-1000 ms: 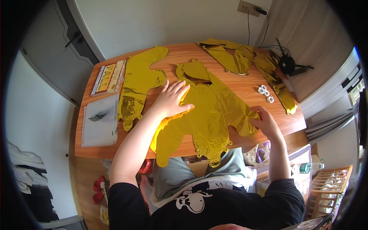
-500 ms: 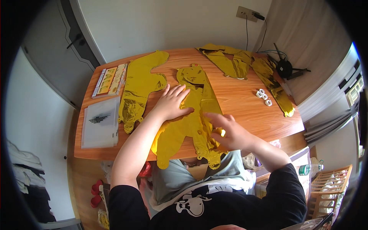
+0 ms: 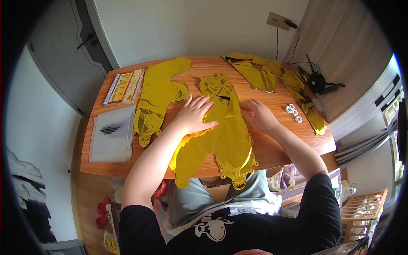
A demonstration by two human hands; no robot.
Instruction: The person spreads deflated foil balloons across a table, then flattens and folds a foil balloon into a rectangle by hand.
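A flat gold foil balloon with a rounded top and two lower lobes lies uninflated on the table in front of me. My left hand rests palm down on its left side, fingers spread, with folded yellow foil beside the palm. At the balloon's upper right edge, my right hand is closed with fingers curled, seemingly pinching the foil rim; its fingertips are partly hidden. The lower lobes overhang the table's front edge above my lap. Left of my hands lies another flat gold foil balloon.
More gold foil balloons lie at the far right, close to a black router. Several small white ribbon rolls sit on the wooden table. A flat box and translucent sleeves lie at the left.
My right hand has moved up and away from the lower right lobe to the balloon's upper right edge. That lobe now lies flatter and wider. My left hand has stayed on the foil.
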